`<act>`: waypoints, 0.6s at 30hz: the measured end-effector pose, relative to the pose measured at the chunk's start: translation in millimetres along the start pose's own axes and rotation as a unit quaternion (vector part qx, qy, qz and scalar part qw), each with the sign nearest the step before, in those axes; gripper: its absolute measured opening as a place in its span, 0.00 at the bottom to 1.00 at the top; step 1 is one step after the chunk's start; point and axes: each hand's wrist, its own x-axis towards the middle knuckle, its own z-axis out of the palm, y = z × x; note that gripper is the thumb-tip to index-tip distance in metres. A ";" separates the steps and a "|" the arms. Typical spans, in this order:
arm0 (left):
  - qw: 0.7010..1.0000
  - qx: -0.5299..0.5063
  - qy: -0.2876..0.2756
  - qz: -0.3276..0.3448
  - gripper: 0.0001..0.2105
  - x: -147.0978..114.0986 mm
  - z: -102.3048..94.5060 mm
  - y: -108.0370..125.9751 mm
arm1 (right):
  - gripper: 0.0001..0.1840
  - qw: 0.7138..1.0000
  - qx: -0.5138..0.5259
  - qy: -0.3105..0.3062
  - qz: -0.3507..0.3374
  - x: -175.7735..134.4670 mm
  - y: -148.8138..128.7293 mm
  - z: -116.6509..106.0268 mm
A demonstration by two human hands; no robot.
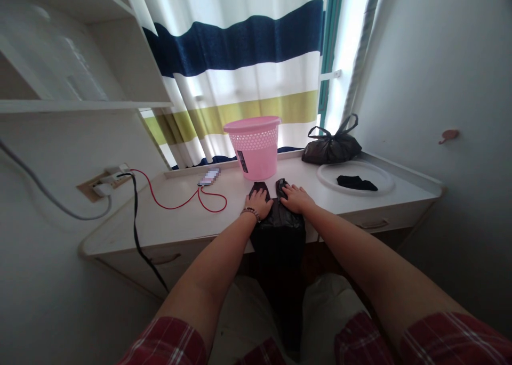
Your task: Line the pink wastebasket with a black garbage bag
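Note:
A black plastic bag (280,234) with two handles lies over the front edge of the desk, its lower part hanging down. My left hand (259,204) rests flat on the bag's left handle, fingers spread, a beaded bracelet at the wrist. On the right handle lies my right hand (295,197), palm down with fingers stretched out. Just beyond both hands stands a pink plastic wastebasket (260,157), upright, with a perforated band below its rim.
At the back right of the white desk (188,224) sits a tied black bag (332,149). In front of it, a white ring (386,184) surrounds a folded black item (356,183). Leftward, a phone (209,177) is on a red cable (172,207) from a wall socket (104,183).

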 end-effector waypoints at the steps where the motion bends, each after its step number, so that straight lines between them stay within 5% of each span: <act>1: 1.000 0.000 0.001 0.000 0.33 -0.3 -0.2 0.1 | 0.38 1.000 0.000 0.000 0.000 0.0 0.0 -0.1; 18: 1.000 0.001 0.014 0.004 0.35 -0.8 1.1 -2.8 | 0.38 1.000 -0.006 0.003 -0.004 1.5 -0.5 2.9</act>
